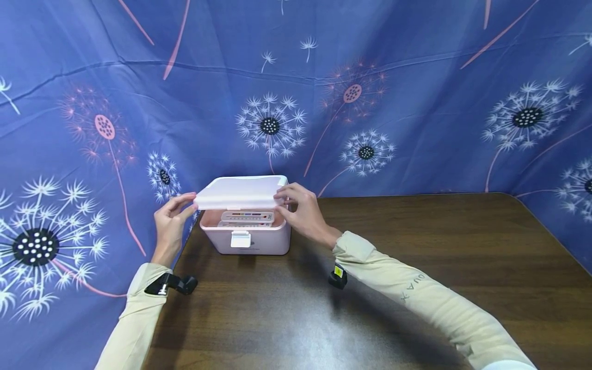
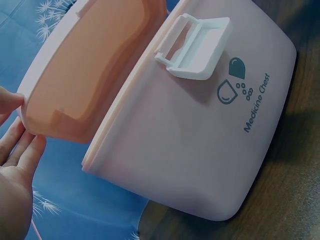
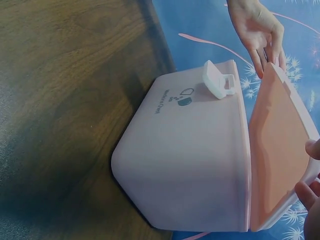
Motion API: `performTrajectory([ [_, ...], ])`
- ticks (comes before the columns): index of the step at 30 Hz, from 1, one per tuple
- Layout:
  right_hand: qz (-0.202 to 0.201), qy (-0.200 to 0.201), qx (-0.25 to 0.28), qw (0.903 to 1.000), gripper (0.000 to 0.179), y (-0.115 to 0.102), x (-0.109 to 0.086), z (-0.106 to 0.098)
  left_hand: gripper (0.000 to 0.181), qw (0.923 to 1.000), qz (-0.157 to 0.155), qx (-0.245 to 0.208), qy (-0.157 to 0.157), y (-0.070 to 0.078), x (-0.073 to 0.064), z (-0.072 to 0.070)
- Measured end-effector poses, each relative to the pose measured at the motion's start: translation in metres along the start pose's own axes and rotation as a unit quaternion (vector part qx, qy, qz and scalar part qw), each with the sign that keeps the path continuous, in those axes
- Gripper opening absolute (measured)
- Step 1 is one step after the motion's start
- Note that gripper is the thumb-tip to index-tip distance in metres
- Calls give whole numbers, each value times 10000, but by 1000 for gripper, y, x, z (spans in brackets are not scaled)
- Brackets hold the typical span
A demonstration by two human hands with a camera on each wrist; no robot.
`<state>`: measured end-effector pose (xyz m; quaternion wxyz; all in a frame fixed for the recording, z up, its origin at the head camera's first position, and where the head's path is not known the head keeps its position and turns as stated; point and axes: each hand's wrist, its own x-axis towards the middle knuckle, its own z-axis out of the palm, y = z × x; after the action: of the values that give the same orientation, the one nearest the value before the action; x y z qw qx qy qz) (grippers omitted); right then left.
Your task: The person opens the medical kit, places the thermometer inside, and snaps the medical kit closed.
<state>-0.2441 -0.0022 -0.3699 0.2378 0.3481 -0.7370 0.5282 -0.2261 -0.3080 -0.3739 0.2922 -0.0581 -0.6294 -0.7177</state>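
A pale pink medicine chest (image 1: 268, 242) stands near the back left of the table, its lid (image 1: 240, 191) tilted up at the front. My left hand (image 1: 169, 228) pinches the lid's left front corner between thumb and fingers. At the opposite corner, my right hand (image 1: 306, 215) grips the lid's edge. Through the gap, flat white packets (image 1: 247, 216) with coloured print show inside. The white latch (image 2: 202, 47) on the front is flipped outward, beside dark "Medicine Chest" lettering (image 2: 256, 102). In the right wrist view, the lid's orange-pink underside (image 3: 277, 125) faces the camera.
Dark brown wooden table (image 1: 416, 236) extends to the right and in front of the chest. A blue cloth with dandelion print (image 1: 416, 103) hangs behind and along the left side, close to the chest. Small black wrist cameras (image 1: 186, 284) sit on both sleeves.
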Motion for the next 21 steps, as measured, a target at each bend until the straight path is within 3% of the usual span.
performTrajectory([
  [21,-260,133,-295,9991,22,7,-15,7,21,9999,74,103,-52,-8,-7,-6],
])
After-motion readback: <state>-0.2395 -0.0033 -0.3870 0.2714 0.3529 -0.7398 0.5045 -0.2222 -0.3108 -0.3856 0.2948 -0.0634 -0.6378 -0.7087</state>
